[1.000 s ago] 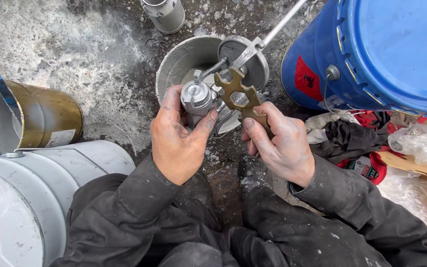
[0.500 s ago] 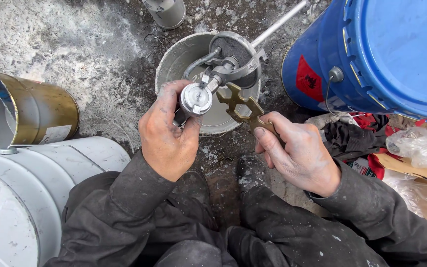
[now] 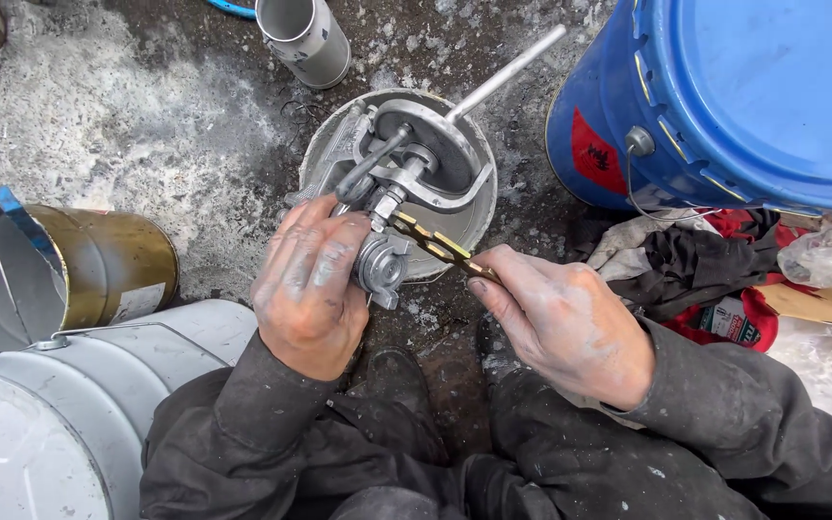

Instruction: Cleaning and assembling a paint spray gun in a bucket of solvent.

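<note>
Paint-grey left hand wraps the spray gun at frame centre, steadying it over the metal pail — right hand fingers pinch the flat brass wrench onto its fitting

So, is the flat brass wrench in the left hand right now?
No, the right hand holds the flat brass wrench, while the left hand grips the spray gun.

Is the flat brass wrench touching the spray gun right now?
Touching. The head view shows the wrench tip set on the spray gun fitting, no gap between them.
</note>
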